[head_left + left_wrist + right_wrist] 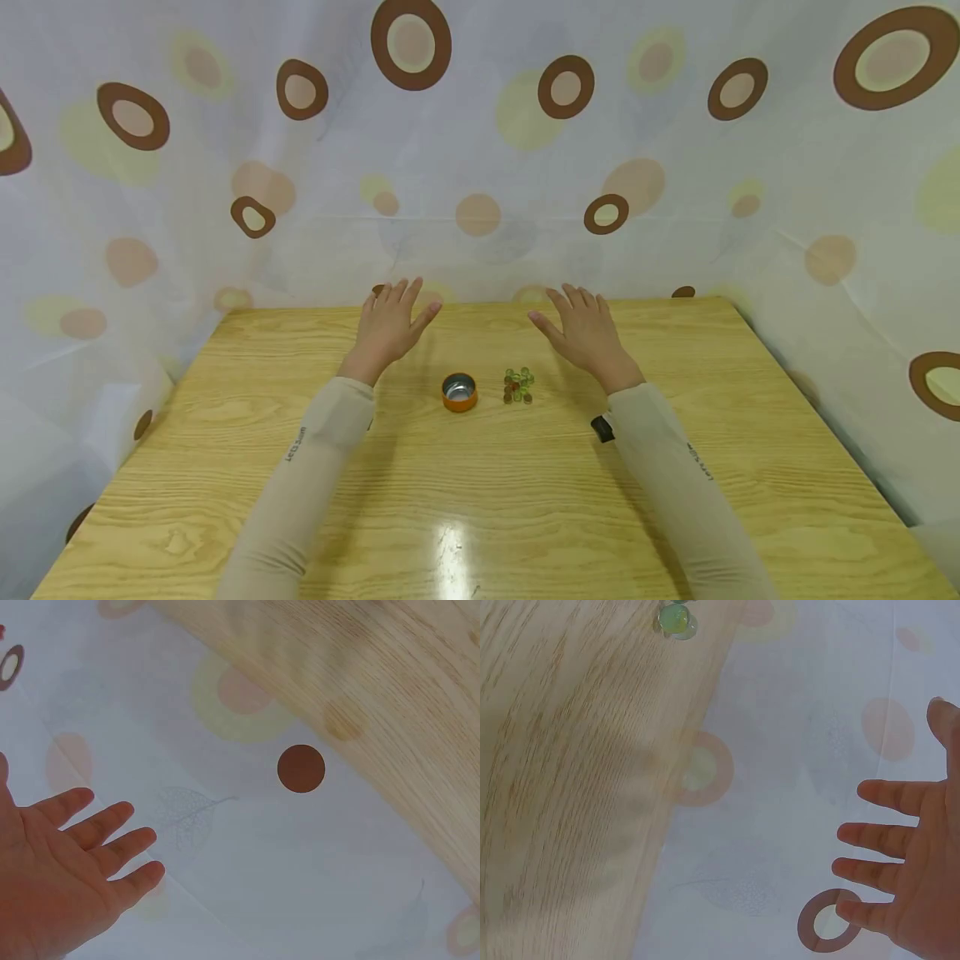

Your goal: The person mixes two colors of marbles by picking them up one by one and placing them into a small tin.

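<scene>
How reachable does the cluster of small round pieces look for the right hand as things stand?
Probably yes: the right hand is empty, its fingers spread, and nothing visible stands between it and the cluster of small round pieces. The orange container sits on the cluster's far side from that hand.

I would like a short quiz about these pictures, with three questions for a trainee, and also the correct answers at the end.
1. Fill in the blank: In the head view, the orange cup stands to the ____ of the small glassy pieces.
2. True or false: The left hand and the right hand both hold nothing.
3. Multiple choice: What shows at the top edge of the right wrist view?
A) The orange cup
B) A green glassy piece
C) The left hand

Key:
1. left
2. True
3. B
</scene>
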Tool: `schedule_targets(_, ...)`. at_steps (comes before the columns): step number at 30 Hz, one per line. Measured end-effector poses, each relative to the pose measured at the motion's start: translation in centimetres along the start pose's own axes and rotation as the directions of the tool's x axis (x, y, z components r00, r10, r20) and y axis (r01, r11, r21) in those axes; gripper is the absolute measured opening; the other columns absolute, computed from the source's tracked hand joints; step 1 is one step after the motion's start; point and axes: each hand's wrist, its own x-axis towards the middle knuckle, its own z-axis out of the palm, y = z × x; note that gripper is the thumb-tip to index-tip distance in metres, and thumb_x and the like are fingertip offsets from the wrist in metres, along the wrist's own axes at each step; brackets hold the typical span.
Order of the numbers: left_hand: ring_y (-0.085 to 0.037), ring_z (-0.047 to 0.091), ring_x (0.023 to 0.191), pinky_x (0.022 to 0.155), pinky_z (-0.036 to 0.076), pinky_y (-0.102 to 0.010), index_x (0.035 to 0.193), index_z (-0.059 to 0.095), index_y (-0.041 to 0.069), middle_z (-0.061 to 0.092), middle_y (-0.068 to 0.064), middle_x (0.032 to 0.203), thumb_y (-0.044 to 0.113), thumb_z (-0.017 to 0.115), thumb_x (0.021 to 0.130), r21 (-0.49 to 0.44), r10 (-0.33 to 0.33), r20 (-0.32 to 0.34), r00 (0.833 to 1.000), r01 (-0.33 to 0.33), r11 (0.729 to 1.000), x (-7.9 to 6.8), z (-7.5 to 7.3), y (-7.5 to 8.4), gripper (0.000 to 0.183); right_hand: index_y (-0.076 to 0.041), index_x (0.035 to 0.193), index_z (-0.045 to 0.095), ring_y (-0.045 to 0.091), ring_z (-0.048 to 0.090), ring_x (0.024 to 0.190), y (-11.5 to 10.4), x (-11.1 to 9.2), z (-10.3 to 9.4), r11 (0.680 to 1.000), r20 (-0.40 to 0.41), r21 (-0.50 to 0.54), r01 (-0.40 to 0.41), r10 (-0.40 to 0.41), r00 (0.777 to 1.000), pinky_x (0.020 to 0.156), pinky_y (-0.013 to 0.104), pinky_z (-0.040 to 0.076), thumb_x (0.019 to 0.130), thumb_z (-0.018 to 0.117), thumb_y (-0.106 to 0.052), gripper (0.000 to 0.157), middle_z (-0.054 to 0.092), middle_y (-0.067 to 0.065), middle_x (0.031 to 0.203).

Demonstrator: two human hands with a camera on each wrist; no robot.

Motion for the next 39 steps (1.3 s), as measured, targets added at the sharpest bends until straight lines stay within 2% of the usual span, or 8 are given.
schedule_targets(12,-0.035,0.029,0.139,0.112,0.017,-0.053,0.151,0.028,0.009,0.034,-0.018,0.150,0.057,0.026,0.101,-0.004,0.022,-0.003,1.000,-0.022,1.000,-0.5,-0.5,0.4,0.069,-0.006,0.147,0.036,0.042,0.030,0.136,-0.5,-0.3,-0.3,0.999,0.015,0.002,0.032,-0.032,0.999,0.109,0.061,0.015,0.101,0.036,-0.053,0.066,0.035,0.021,0.149)
schedule_targets(22,-0.041,0.037,0.132,0.107,0.026,-0.054,0.147,0.034,0.005,0.042,-0.021,0.144,0.055,0.028,0.102,-0.016,0.020,-0.003,1.000,-0.020,1.000,-1.0,-0.8,0.5,0.068,-0.003,0.143,0.042,0.042,0.037,0.131,-1.0,-0.5,-0.5,0.998,0.019,0.000,0.058,-0.058,0.998,0.108,0.058,0.023,0.102,0.033,-0.052,0.065,0.043,0.021,0.143)
schedule_targets(32,-0.039,0.045,0.124,0.105,0.032,-0.051,0.142,0.043,0.002,0.050,-0.021,0.135,0.053,0.033,0.101,-0.002,0.038,-0.019,0.999,-0.038,0.999,-1.3,-0.8,0.6,0.066,-0.002,0.136,0.050,0.040,0.042,0.128,-1.2,-0.8,-0.3,0.997,0.014,0.019,0.071,-0.071,0.997,0.106,0.056,0.026,0.102,0.037,-0.051,0.061,0.049,0.020,0.138)
schedule_targets(39,-0.038,0.053,0.115,0.092,0.045,-0.049,0.142,0.043,0.002,0.052,-0.022,0.131,0.052,0.036,0.101,0.012,0.046,-0.002,0.999,-0.046,0.999,-1.9,-0.7,1.1,0.066,-0.001,0.132,0.054,0.041,0.046,0.124,-1.5,-1.3,-0.4,0.996,0.021,0.014,0.089,-0.089,0.996,0.103,0.056,0.032,0.102,0.039,-0.047,0.057,0.054,0.021,0.133)
